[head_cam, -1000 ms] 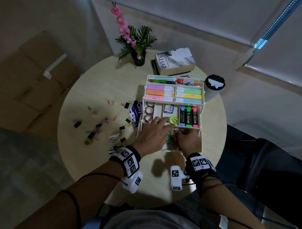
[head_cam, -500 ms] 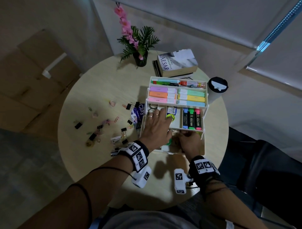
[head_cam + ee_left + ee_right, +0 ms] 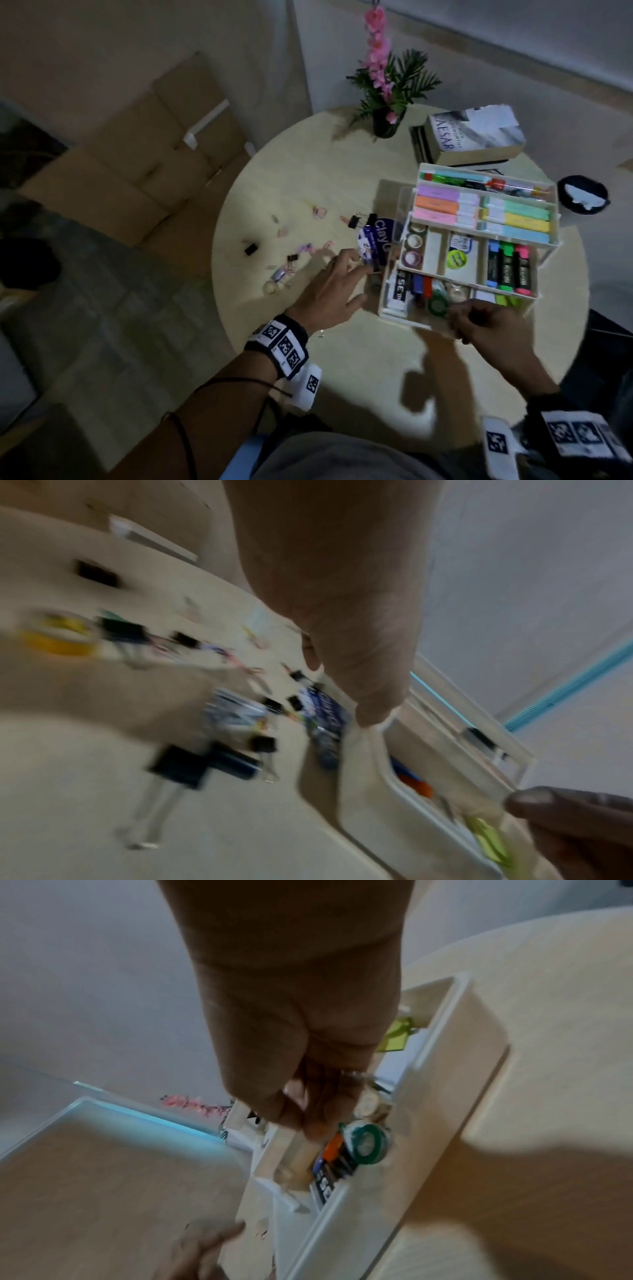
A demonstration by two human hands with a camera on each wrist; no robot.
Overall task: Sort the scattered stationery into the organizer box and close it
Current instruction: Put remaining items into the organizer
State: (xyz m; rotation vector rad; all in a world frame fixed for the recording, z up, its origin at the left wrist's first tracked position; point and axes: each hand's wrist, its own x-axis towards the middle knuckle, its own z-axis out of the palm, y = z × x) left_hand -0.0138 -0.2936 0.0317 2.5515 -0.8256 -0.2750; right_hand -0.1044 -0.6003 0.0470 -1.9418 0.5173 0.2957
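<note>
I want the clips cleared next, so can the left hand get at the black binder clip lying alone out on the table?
Probably yes. The left hand is open over the table, beside the box, and the table between it and the clip holds only small clips.

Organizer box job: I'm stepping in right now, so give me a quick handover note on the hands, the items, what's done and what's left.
Left hand: open, fingers spread over the table just left of the organizer box, holding nothing I can see.
Right hand: fingers curled at the box's near bottom compartment by the green tape roll; what it holds, if anything, is hidden.
Done: highlighters, pastel markers and pens sit in the upper trays.
Left: binder clips, paper clips, a tape roll and the blue Clay packet lie outside the box on the table; the tiers are still spread open, box not closed.
</note>
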